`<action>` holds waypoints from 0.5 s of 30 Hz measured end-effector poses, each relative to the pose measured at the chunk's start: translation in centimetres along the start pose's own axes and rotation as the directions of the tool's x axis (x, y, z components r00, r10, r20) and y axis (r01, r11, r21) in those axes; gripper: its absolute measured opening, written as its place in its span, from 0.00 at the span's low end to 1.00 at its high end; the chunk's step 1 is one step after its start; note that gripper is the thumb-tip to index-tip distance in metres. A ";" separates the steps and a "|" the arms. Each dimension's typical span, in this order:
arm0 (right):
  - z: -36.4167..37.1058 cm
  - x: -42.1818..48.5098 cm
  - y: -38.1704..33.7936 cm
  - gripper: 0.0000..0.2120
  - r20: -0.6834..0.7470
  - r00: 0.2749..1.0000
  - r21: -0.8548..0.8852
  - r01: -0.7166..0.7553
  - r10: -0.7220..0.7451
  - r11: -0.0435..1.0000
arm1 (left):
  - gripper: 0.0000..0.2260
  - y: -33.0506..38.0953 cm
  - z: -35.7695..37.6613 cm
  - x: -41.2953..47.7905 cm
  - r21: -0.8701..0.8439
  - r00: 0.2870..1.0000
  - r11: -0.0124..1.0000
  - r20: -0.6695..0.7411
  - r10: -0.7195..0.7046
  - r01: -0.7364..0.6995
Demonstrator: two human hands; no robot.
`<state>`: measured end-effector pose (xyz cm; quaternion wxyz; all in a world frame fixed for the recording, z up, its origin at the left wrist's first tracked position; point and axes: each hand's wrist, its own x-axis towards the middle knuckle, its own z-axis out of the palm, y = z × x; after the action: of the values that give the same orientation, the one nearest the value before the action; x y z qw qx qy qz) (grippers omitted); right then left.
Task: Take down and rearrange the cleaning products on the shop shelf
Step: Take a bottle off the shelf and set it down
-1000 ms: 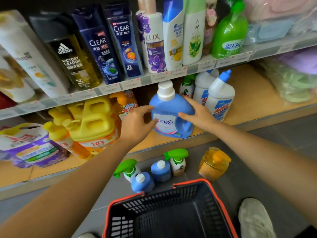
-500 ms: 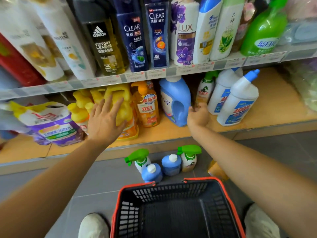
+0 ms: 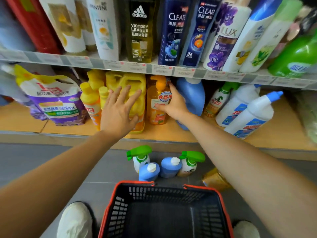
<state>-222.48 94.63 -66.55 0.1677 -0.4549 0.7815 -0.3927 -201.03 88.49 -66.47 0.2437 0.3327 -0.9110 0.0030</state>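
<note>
On the lower wooden shelf (image 3: 171, 134) stand a big yellow jug (image 3: 135, 81), an orange pump bottle (image 3: 158, 107) and a blue detergent bottle (image 3: 193, 95). My left hand (image 3: 118, 110) is spread, its straight fingers lying on the front of the yellow jug. My right hand (image 3: 173, 103) wraps the right side of the orange pump bottle, its thumb across the label. Smaller yellow bottles (image 3: 89, 100) stand left of the jug.
A purple refill pouch (image 3: 53, 100) lies at the left, white toilet-cleaner bottles (image 3: 248, 115) at the right. Shampoo bottles fill the upper shelf (image 3: 154, 67). On the floor stand green spray bottles (image 3: 140, 157), small blue bottles (image 3: 169, 167) and a black basket (image 3: 164, 212) with an orange rim.
The blue detergent bottle has been pushed back onto the shelf. My right hand left it and moved left onto the orange pump bottle. My left hand went to the yellow jug and stays there.
</note>
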 end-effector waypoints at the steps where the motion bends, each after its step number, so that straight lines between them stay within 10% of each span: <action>1: 0.2 0.5 0.1 0.44 0.006 1.000 -0.075 -0.010 0.011 0.997 | 0.34 0.0 0.0 0.1 -0.004 1.000 1.000 -0.001 -0.001 0.001; 15: -3.2 -4.2 0.8 0.37 0.111 0.993 -0.010 0.028 -0.027 1.000 | 0.40 -0.7 -1.8 1.2 -0.024 0.968 1.000 0.250 -0.003 0.009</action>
<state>-222.73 99.84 -65.48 0.2028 -0.4878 0.7668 -0.3645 -200.64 87.53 -64.45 0.1310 0.3299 -0.9335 -0.0512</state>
